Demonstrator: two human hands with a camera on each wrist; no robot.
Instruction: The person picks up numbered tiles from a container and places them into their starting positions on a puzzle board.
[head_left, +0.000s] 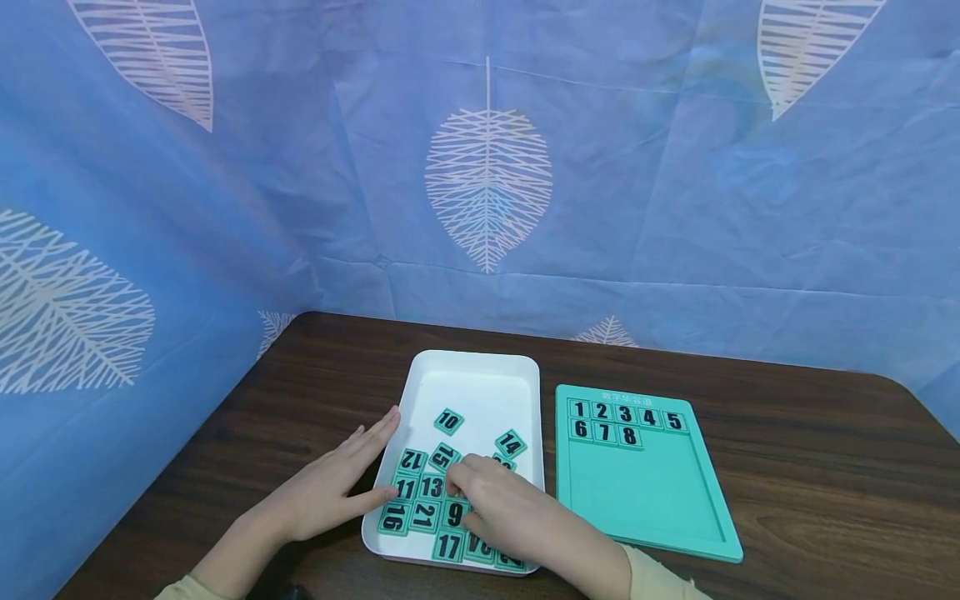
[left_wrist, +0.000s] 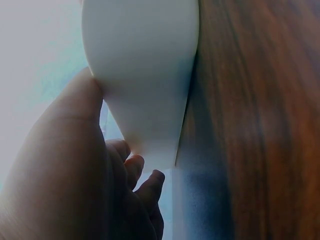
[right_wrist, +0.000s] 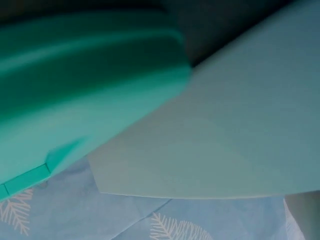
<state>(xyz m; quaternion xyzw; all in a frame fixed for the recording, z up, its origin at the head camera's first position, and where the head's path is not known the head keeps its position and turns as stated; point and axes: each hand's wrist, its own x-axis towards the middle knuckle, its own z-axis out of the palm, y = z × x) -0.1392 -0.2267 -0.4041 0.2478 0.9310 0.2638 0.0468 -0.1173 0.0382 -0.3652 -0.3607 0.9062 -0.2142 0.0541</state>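
Note:
A white tray (head_left: 480, 375) holds several green number tiles, most crowded toward its near end. My right hand (head_left: 510, 508) reaches over the tray's near right part, with thumb and index finger pinching the number 9 tile (head_left: 454, 514) at its edge. Its palm covers some tiles beside it. The left hand (head_left: 337, 479) lies against the tray's left rim with fingers stretched out, the thumb reaching over the rim near the number 11 tile (head_left: 404, 488). In the left wrist view, that hand's fingers (left_wrist: 134, 167) touch the tray's white outer wall (left_wrist: 142, 75).
Right of the tray lies a green board (head_left: 637, 492) with tiles 1 to 8 set in its top two rows. Tile 10 (head_left: 448, 421) and tile 14 (head_left: 511, 443) lie farther up the tray. A blue leaf-patterned cloth (head_left: 637, 208) hangs behind the brown wooden table (head_left: 840, 467).

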